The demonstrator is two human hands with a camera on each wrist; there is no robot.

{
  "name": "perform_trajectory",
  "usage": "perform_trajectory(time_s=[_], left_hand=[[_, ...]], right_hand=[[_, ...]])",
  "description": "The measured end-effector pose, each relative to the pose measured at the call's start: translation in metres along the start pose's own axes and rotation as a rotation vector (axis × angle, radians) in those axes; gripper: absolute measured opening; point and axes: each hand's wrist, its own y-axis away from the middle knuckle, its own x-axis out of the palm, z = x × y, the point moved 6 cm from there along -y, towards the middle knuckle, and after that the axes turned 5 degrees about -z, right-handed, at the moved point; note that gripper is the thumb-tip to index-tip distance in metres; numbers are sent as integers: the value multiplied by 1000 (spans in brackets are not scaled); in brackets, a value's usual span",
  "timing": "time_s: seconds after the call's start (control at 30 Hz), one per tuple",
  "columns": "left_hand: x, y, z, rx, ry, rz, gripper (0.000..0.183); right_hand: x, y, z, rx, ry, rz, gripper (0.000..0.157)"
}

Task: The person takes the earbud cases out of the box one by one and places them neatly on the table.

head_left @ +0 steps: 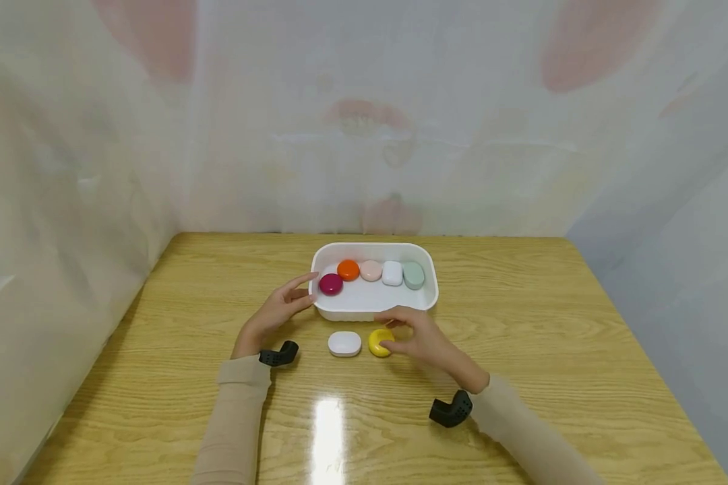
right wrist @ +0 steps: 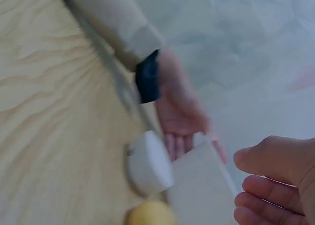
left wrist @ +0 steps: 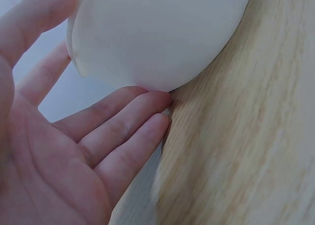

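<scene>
My left hand holds the left end of a white rectangular box with rounded corners. Its thumb and index finger are at the rim, and the other fingers lie against the outer wall. Over a small glossy round yellow piece on the table hovers my right hand, thumb and fingers spread apart, the thumb overlapping it in the head view. Beside the yellow one lies a white oval piece. In the box sit a dark red piece, an orange one, and pink, white and pale green ones.
The box stands on a wooden table, near its back edge. Pale patterned sheeting hangs behind and at the left. Each wrist carries a black camera mount. The right wrist view is blurred.
</scene>
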Motion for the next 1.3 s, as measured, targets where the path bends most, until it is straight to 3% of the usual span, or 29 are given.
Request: perform_trajectory(time_s=[0.2,0.5,0.8,1.3], left_hand=[[1,1,-1,9,4,3,60],[0,0,2,8,-9,0,58],[-1,0,4,-11,-4,1,58],[1,1,2,4,-10,-7,59]], right_hand=[[-13,-26,-1,44,-58,-95,35],[-16,-66,-28,241,-29,-190,37],[-14,-96,-57,452,71,-181,43],[-10,-113,-94,655,139,-173,46]])
